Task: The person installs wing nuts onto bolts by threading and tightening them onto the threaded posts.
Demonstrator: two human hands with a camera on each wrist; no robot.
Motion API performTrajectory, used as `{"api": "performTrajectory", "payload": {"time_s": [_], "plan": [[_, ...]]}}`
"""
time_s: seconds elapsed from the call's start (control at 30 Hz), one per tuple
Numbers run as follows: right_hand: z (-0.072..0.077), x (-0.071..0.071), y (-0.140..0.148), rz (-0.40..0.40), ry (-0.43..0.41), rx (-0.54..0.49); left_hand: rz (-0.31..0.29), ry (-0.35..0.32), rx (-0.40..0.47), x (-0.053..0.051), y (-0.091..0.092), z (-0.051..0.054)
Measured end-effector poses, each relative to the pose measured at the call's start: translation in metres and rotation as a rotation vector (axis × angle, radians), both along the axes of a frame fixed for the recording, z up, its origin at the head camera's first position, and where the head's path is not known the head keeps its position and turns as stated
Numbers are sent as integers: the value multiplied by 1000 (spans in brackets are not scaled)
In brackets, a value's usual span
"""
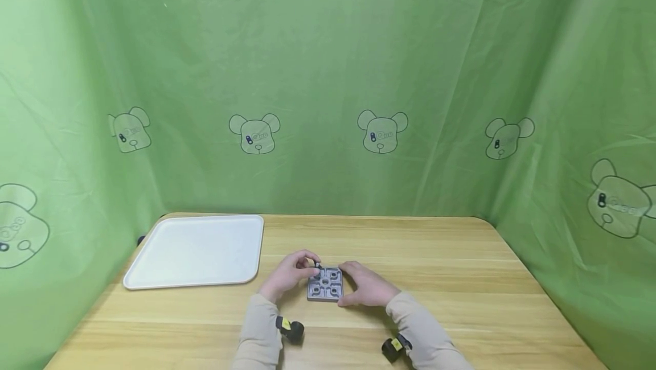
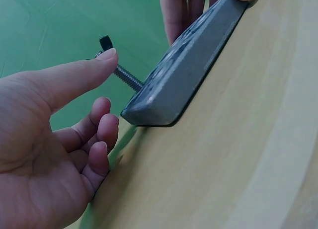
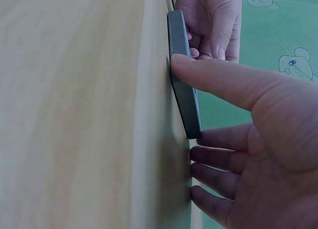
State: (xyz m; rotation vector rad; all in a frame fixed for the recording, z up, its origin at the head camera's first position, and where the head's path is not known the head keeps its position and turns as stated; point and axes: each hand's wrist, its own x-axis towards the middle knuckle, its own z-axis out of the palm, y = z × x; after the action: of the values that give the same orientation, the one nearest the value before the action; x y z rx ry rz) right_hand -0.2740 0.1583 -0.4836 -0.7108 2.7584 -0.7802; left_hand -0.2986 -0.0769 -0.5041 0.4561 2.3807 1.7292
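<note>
A grey square plate (image 1: 325,291) with round holes and raised ribs lies flat on the table in front of the person. Upright in its far left corner is a threaded metal bolt (image 2: 130,80) with a dark head, pinched near the top by the left hand (image 1: 290,276). In the left wrist view the other left fingers curl loosely beside the plate. The right hand (image 1: 370,287) holds the plate from the right side, thumb (image 3: 183,59) on its near edge and index finger at the far corner. How deep the bolt sits is hidden.
A white tray (image 1: 197,253) lies at the left rear of the wooden table (image 1: 441,267). Green curtains (image 1: 328,74) with bear prints enclose the back and both sides. Each sleeve carries a black wrist camera (image 1: 293,331).
</note>
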Motion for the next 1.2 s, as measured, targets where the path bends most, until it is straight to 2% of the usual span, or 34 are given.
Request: {"api": "performTrajectory", "payload": {"time_s": [0.17,0.27,0.63,0.8,1.2], "plan": [[2,2,0,3,1,2,38,-29,26,3,-4,2],[2,2,0,3,1,1,47,-20,33,4,-5,4],[4,3,0,-1,-1,4,18,8,50,5,-4,6],[4,3,-1,-2,-7,7,14,-7,43,4,-4,6],[1,2,0,-9,-9,2,3,0,-20,0,0,1]]}}
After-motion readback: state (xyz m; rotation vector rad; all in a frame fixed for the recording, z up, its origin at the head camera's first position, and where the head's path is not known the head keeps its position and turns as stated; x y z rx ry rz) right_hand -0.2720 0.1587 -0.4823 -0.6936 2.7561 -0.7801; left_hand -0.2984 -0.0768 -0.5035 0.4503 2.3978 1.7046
